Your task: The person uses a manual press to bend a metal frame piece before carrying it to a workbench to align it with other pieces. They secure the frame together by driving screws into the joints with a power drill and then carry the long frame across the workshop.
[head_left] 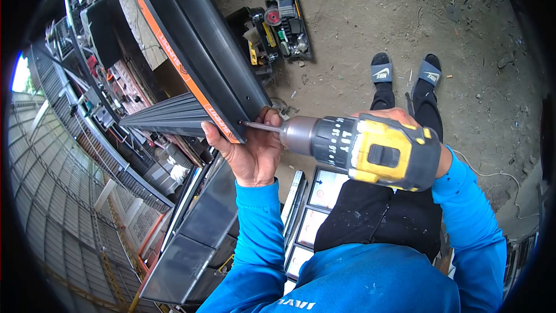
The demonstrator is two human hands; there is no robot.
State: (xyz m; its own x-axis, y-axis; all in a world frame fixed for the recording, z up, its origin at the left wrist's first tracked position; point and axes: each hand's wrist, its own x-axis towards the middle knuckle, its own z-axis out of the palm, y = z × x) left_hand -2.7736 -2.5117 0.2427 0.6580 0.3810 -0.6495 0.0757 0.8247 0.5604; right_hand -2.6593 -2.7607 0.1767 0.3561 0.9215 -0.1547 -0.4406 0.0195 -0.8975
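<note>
My right hand point(394, 117) is wrapped round the grip of a yellow and black drill point(376, 150), seen from above. Its long bit points left and meets a screw or hole near the end of a black metal profile point(202, 35). An orange strip point(174, 58) lettered SUMMIT runs along that profile. My left hand point(249, 150) holds the profile's end corner, thumb on the near side and fingers behind, close to the bit. A second black ribbed profile point(162, 113) meets the first at this corner and runs off to the left.
An open toolbox point(295, 29) with tools lies on the dirt floor point(359, 17) at the top. White panels in dark frames point(313, 226) stand beside my legs. Dark glossy panels point(208, 220) are at lower left. A cable point(486, 173) lies at the right.
</note>
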